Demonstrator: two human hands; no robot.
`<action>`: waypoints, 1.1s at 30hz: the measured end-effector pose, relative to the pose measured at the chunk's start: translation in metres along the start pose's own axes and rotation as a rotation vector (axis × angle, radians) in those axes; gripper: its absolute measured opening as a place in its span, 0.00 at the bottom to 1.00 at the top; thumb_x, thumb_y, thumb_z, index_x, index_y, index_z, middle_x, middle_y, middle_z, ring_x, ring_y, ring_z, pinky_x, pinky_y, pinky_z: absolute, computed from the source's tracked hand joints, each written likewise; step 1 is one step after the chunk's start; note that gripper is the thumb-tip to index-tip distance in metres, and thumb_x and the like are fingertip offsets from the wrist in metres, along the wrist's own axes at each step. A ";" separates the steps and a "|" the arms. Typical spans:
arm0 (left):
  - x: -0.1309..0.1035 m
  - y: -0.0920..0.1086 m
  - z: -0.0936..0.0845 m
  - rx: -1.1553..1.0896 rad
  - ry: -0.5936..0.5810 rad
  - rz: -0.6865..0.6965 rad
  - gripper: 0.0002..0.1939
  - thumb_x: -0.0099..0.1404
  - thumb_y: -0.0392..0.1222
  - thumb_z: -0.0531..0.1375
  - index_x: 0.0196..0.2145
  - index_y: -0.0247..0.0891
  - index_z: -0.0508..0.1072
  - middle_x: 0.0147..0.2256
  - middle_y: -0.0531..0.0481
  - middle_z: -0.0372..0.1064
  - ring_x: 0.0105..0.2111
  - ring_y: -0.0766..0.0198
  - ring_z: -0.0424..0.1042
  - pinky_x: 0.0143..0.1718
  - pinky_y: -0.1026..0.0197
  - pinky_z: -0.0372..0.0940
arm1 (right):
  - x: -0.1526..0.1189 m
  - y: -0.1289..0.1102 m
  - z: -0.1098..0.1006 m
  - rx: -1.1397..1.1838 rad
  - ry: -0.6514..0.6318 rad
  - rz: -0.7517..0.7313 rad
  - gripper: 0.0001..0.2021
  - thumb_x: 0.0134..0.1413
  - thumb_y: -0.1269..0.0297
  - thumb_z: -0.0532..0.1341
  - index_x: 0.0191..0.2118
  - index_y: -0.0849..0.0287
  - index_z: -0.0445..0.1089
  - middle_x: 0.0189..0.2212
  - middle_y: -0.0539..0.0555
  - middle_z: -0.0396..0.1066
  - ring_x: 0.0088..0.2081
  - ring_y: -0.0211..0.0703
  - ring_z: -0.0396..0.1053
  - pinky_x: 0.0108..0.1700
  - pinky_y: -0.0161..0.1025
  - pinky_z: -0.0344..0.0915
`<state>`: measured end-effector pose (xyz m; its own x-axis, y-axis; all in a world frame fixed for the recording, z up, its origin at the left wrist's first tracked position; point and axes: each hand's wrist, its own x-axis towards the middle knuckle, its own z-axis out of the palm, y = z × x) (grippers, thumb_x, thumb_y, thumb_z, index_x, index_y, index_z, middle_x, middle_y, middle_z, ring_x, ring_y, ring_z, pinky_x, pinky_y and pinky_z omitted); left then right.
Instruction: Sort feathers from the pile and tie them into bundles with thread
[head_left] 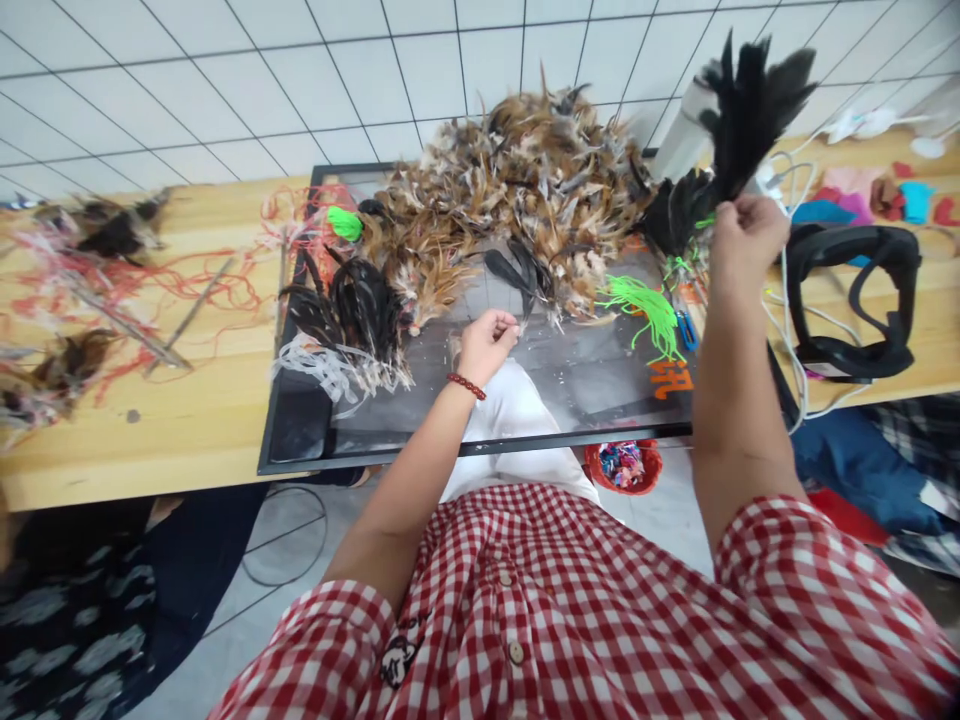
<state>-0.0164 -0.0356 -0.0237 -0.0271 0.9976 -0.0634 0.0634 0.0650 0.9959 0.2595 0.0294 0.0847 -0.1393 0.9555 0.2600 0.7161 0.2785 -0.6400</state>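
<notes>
My right hand [746, 235] is raised at the right, its fingers closed round the base of a bunch of black feathers [750, 110] that fans upward. Over the middle of the dark board, my left hand [489, 342] is closed in a pinch. Its fingertips are beside the quill ends of a few black feathers [519, 270]; what they grip, if anything, I cannot make out. Behind it rises a large heap of brown feathers [517, 180]. Tied black feathers [360, 300] with white ends lie to the left. Bright green strings [645, 310] lie near my right forearm.
The dark framed board [450, 390] rests on a wooden table [202, 420]. Reddish threads [217, 290] and thin rods are at left. Black goggles [855, 300] and white cables stand at right. A red basket [624, 466] of scraps is below the edge. A person sits at left.
</notes>
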 end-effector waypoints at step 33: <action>-0.004 0.011 0.007 -0.162 0.241 0.060 0.04 0.64 0.31 0.60 0.34 0.37 0.69 0.29 0.55 0.69 0.22 0.75 0.70 0.25 0.71 0.67 | -0.006 -0.087 0.133 -0.601 -0.271 0.085 0.18 0.62 0.68 0.53 0.53 0.67 0.73 0.51 0.71 0.75 0.49 0.59 0.76 0.46 0.46 0.70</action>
<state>-0.0091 -0.0391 -0.0134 -0.2654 0.9641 -0.0066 -0.0875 -0.0173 0.9960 0.1077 0.0122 0.0426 -0.1766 0.9842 -0.0144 0.9780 0.1738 -0.1150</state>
